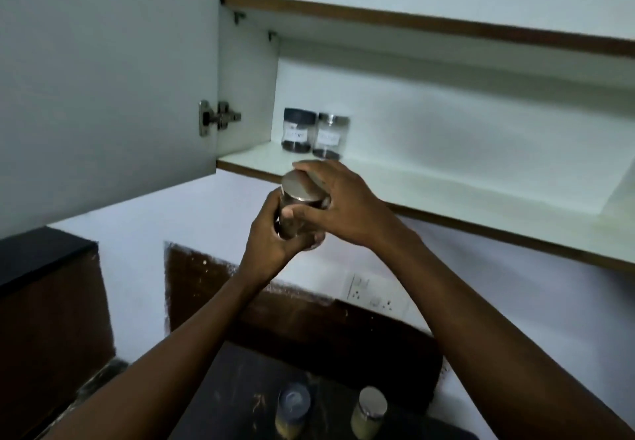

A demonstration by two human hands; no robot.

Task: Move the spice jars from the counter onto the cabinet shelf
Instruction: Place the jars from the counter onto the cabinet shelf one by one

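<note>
Both hands, left hand (271,230) and right hand (343,202), have fingers clamped on the steel-lidded glass jar (300,209); rushing it in could clip the white shelf's (446,192) front edge.

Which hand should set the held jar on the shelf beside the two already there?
Right, probably. The right hand grips the held jar over its steel lid from the shelf side, nearer the free space beside the two shelved jars. The left hand grips its lower body, below shelf level.

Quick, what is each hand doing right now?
Left hand: grips the body of the spice jar.
Right hand: fingers curled round the same jar's metal lid.
</note>
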